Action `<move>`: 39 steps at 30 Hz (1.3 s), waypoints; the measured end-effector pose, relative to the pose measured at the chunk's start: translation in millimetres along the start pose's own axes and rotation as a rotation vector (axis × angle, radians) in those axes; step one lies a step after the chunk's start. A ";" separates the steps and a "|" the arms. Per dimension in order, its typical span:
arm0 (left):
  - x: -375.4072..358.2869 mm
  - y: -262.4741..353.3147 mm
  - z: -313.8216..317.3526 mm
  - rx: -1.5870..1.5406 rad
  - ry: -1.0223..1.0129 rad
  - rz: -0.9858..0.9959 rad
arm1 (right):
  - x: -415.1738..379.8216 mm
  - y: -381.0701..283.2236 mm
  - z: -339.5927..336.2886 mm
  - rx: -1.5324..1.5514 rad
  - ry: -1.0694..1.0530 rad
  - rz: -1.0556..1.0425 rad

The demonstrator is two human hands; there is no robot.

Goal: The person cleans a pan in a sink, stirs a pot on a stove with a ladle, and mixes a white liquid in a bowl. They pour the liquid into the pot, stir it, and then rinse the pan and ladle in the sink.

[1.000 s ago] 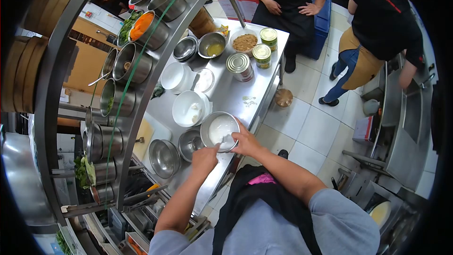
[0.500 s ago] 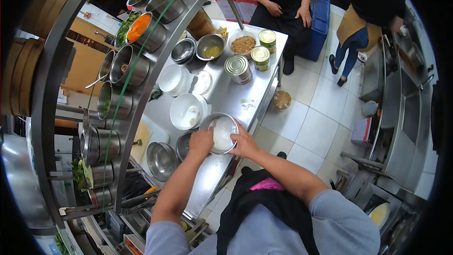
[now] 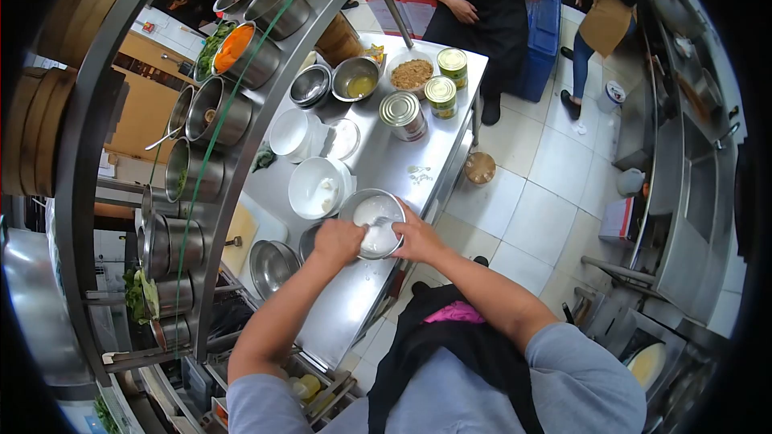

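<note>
A metal bowl [image 3: 349, 210] holding a white, wet-looking mixture [image 3: 371, 239] stands at the near edge of the steel table. My right hand [image 3: 418, 238] grips its right rim, thumb over the edge. On the left side, my left hand [image 3: 339, 241] is closed in a fist around what looks like a spoon [image 3: 388, 221]; the spoon's metal end shows in the mixture and its handle is hidden in my fingers. Just beyond is a white bowl [image 3: 304, 191] with a little white residue. Another metal bowl is partly covered by my left hand.
Several cans [image 3: 402, 115] and a container of brown crumbly food [image 3: 412, 74] stand at the table's far end. A steel shelf [image 3: 233, 193] with metal pots runs along the left. Two people [image 3: 482, 8] stand beyond the table, near a blue bin [image 3: 540, 52].
My left hand has shifted slightly left, and the spoon's end now shows in the mixture. My right hand still holds the rim. The people in the background have shifted.
</note>
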State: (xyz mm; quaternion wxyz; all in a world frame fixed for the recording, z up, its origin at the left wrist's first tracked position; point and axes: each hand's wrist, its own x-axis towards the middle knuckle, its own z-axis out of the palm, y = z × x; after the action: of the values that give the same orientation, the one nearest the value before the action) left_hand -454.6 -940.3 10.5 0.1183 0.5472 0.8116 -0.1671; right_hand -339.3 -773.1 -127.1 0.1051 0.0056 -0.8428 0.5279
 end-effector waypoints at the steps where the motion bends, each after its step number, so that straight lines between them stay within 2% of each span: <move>1: 3.7 -6.7 -5.5 0.050 -0.032 -0.057 | -0.5 1.1 1.5 0.001 0.002 0.002; 2: 6.7 -11.5 -8.2 0.100 -0.063 -0.118 | -1.9 0.9 2.6 0.006 -0.002 0.004; 6: 22.2 -19.2 -12.0 0.111 -0.181 -0.133 | 1.3 0.4 1.9 -0.028 0.018 -0.039; 14: 35.3 -46.4 -8.6 -0.174 -0.419 -0.235 | 1.4 -5.1 -3.2 -0.031 0.013 -0.026; 24: 16.9 -55.9 44.5 -0.456 -0.410 -0.246 | 0.9 -7.8 -5.4 -0.012 0.029 -0.013; 29: 10.9 -43.4 54.2 -0.591 -0.351 -0.195 | 3.3 -6.1 -6.3 -0.037 0.053 -0.083; 31: 9.5 -37.3 62.1 -0.535 -0.301 -0.113 | 3.4 -1.0 -0.4 -0.044 0.095 -0.103; 33: 5.3 -30.9 73.1 -0.611 -0.212 -0.114 | 2.7 -0.5 -1.1 -0.051 0.057 -0.068; 39: 3.1 -4.4 87.1 -0.771 -0.137 -0.231 | 0.6 -7.6 -8.5 -0.022 0.070 -0.081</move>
State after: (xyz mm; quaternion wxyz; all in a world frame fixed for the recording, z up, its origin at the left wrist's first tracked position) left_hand -459.0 -974.1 -69.9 0.3489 0.3555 0.8612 0.1009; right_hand -337.5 -768.8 -116.6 0.1560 0.0201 -0.8434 0.5137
